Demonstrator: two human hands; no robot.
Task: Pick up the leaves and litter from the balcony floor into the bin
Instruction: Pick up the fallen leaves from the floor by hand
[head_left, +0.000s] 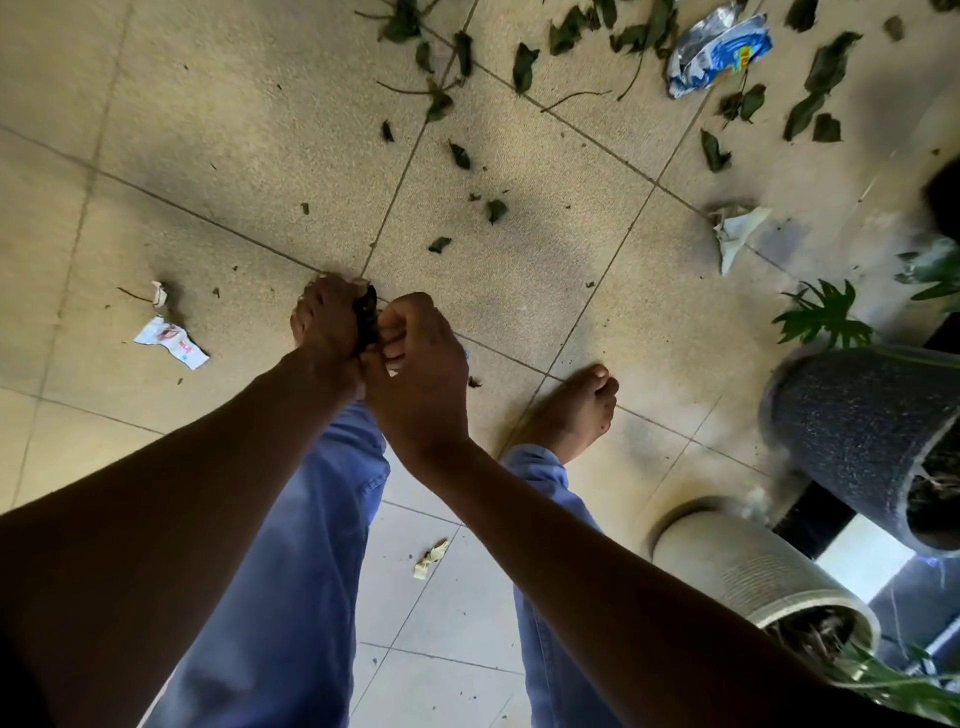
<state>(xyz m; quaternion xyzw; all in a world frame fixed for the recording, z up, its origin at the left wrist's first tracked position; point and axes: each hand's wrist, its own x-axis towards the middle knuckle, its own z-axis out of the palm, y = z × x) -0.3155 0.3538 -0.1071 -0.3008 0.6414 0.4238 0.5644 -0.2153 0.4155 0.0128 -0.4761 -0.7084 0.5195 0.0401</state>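
Above the tiled balcony floor, both hands meet over a dark clump of leaves.

I note the left hand curled round the clump, which shows as a narrow dark strip between the two hands, its long axis running roughly up and down the frame, upper end toward the scattered leaves. The right hand has its fingers bent and bunched at the clump's edge; I cannot tell whether they actually pinch it. More litter lies apart: a blue-and-white wrapper at top right, a white wrapper at left, a crumpled white paper near the grey plant pot. No bin observed.
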